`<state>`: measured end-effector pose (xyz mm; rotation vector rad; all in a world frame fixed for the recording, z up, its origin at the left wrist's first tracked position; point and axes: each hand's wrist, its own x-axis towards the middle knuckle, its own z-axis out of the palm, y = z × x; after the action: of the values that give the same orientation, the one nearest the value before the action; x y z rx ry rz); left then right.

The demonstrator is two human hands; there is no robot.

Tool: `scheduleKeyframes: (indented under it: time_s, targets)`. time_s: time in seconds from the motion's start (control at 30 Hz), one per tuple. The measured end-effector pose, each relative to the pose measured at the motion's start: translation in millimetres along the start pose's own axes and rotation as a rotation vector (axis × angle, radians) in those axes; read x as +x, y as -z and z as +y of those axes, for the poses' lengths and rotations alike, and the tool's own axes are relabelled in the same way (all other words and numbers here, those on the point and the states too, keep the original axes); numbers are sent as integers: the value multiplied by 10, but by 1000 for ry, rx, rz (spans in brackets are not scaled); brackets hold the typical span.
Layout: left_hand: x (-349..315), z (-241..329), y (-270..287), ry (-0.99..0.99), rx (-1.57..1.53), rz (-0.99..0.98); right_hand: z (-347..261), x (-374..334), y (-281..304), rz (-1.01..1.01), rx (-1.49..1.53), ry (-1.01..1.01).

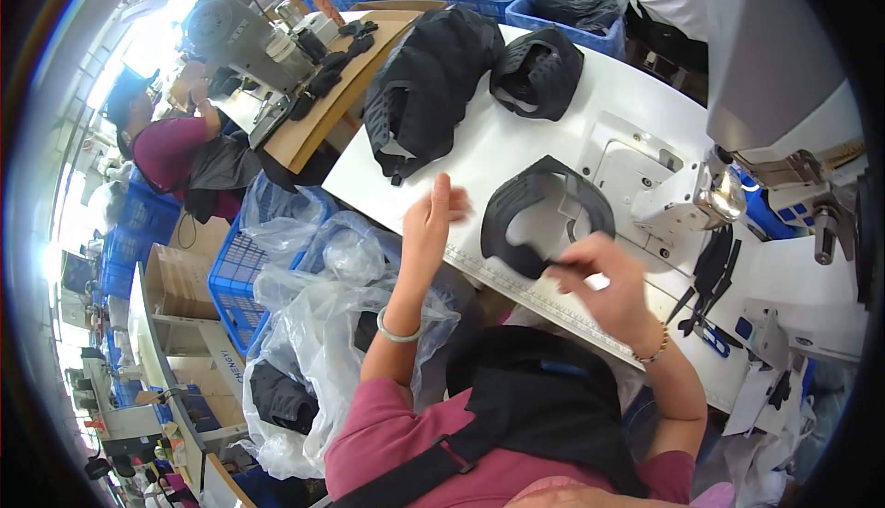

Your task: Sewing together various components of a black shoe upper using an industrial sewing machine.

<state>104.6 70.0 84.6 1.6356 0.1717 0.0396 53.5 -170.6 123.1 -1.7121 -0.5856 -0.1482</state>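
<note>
Nothing is held by the left hand, which is loosely open over the table's left edge; whether the curved black piece is pinched by the blurred right hand at its near edge cannot be told. That piece lies on the white table, left of the sewing machine. Ideally, it is kept flat, steadied from both sides, and away from the black strips to the right.
</note>
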Motion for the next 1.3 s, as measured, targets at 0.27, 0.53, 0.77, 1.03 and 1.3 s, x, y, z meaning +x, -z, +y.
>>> scheduleKeyframes:
  time_s: [0.27, 0.53, 0.77, 1.03, 1.3]
  targets:
    - [381, -495, 835, -185, -718, -59, 745, 353, -1073, -345, -559, 709]
    - [1270, -737, 1752, -206, -553, 4, 1105, 1023, -2190, -226, -929, 690]
    - [1921, -72, 1248, -631, 395, 552, 1317, 1368, -2242, -3, -1016, 484]
    - [1571, 646, -818, -1135, 638, -62, 1138, 707, -1546, -358, -836, 479]
    - [1955, 87, -1436, -952, 1299, 210, 768, 69, -376, -361, -807, 77]
